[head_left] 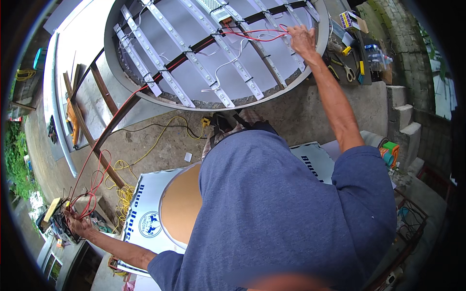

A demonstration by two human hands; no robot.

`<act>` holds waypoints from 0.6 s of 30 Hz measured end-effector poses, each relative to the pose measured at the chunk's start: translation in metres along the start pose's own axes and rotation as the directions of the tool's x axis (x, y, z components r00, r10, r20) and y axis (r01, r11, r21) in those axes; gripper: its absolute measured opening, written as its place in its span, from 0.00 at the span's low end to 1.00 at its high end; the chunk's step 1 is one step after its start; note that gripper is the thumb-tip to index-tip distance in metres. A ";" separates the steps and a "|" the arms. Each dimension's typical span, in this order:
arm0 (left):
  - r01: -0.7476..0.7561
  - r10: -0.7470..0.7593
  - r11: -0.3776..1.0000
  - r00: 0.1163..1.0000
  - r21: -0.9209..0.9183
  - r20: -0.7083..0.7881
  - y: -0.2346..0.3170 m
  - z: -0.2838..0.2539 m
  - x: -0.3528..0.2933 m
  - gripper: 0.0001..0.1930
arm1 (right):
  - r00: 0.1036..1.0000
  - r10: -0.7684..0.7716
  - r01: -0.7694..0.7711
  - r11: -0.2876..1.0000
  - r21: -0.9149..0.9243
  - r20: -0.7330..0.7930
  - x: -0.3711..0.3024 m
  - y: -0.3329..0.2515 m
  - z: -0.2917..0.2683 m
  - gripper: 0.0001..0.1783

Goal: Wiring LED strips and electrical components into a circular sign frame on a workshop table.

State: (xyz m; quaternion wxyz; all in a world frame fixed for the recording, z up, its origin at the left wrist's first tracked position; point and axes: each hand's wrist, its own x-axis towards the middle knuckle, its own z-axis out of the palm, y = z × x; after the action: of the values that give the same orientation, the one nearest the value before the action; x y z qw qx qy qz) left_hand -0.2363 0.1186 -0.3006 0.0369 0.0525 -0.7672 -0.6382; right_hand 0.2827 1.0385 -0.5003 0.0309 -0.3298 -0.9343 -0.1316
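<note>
Your shirt [276, 203]: heathered dark blue, 5 o'clock. Your wires [88, 209]: red, 8 and 1 o'clock. Round frame [111, 43] at 12: grey rim, pale lilac-white backing [187, 73], white strips [158, 59], dotted. Cord [127, 196]: yellow, 8 o'clock; board [153, 186] there: white, blue print; round patch [179, 208]: tan, 7. Tool [74, 122]: orange, 9.
</note>
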 end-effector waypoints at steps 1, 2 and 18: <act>0.049 -0.051 0.995 0.999 -0.088 -0.018 0.000 -0.001 -0.004 0.14 | 1.000 -0.009 0.009 1.000 -0.001 -0.001 0.008 0.011 -0.005 0.11; 0.042 -0.044 0.997 0.999 -0.059 -0.033 -0.001 -0.002 -0.008 0.14 | 0.994 -0.100 0.100 0.995 -0.002 -0.040 0.017 0.022 -0.010 0.15; 0.090 -0.163 0.955 0.956 -0.282 -0.246 -0.004 -0.180 -0.013 0.10 | 0.991 -0.022 -0.109 0.455 0.884 0.133 0.113 -0.080 -0.160 0.14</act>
State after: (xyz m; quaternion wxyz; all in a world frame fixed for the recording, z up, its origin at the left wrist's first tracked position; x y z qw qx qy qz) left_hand -0.2006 -0.0558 -0.2716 0.1053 0.1817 -0.6571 -0.7240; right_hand 0.1403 1.0049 -0.3480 0.1431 -0.2965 -0.8569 0.3966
